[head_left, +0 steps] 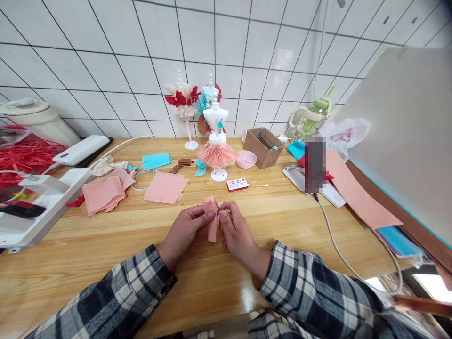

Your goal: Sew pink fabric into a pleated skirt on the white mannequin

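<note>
Near the middle of the wooden table (116,240), my left hand (190,228) pinches a narrow folded pink strip (212,227) between thumb and fingers. My right hand (236,230) is closed on a thin, dark metal tool (217,205), whose tip touches or lies close to the strip's upper part. What kind of tool it is cannot be told. Beyond the hands stands a small white dress form (215,117) with a pleated pink skirt (217,154). A stack of pink squares (165,187) lies to the left, and a red-and-white box (237,184) sits just past my right hand.
More pink pieces (104,192), blue sheets (156,161) and a white power strip (45,207) are at left. A pink bowl (246,159) and cardboard box (264,147) stand behind. At right, a cable (334,235) runs beside a long pink sheet (360,193).
</note>
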Motion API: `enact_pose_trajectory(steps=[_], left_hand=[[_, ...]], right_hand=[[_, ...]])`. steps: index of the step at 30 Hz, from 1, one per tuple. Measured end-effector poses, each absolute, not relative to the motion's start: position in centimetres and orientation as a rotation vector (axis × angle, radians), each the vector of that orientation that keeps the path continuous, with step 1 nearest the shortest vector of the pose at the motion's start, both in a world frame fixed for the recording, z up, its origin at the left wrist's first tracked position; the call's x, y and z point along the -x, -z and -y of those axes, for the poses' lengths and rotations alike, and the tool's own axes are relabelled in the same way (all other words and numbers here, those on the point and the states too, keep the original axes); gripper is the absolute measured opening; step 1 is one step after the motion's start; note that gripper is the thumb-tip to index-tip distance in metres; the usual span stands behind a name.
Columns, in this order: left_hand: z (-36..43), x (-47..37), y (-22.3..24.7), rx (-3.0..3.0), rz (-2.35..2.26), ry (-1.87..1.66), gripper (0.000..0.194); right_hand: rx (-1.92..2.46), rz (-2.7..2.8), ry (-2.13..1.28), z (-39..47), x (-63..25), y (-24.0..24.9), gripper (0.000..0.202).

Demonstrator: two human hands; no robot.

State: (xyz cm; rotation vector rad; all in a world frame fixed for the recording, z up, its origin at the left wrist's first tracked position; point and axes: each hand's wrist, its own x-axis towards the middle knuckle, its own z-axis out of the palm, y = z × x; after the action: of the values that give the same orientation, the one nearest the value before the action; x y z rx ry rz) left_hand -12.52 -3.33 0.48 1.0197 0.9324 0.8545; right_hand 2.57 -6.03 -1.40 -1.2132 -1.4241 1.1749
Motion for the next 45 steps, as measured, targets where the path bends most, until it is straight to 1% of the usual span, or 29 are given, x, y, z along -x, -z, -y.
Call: enact_pose_trajectory(steps=[6, 8, 12, 15, 22, 27, 32, 40, 45], left_hand=[[3.2, 12.9, -0.2, -0.994, -0.981, -0.922, 0.023], [3.1, 13.0, -0.1, -1.007, -0.98, -0.917, 0.022], [3.1, 12.9, -0.4, -0.996, -0.902, -0.85, 0.023], [3.2, 12.7, -0.8, -1.002, -0.799, -0.768, 0.024], [3.2, 12.8, -0.8, -1.059, -0.8, -0.738, 0.019], [3.2, 12.9, -0.7, -1.062, -0.783, -0.726, 0.019], [3.1, 12.8, -0.9, -1.089, -0.802, -0.712, 0.022], [3.1, 12.9, -0.9, -1.121, -0.854, -0.714, 0.026], [3.1, 12.9, -0.9, -1.15, -0.885, -0.732, 0.026]], right_hand=[[1.171, 1.334, -1.177, 5.1, -3.2, 1.4, 0.029], [1.159, 1.278, -1.262, 4.9, -3.2, 1.4, 0.031], [1.055, 1.124, -1.568, 5.2, -2.9, 0.9, 0.035], [0.987, 1.06, -1.671, 5.3, -2.8, 0.5, 0.038], [0.941, 1.086, -1.711, 5.1, -3.5, 0.4, 0.038], [0.96, 1.119, -1.692, 5.1, -3.6, 0.5, 0.037], [0.956, 1.097, -1.657, 4.9, -3.5, 0.6, 0.035], [1.005, 1.106, -1.628, 4.8, -3.4, 0.8, 0.041], [1.007, 1.083, -1.604, 4.8, -3.2, 0.9, 0.038]])
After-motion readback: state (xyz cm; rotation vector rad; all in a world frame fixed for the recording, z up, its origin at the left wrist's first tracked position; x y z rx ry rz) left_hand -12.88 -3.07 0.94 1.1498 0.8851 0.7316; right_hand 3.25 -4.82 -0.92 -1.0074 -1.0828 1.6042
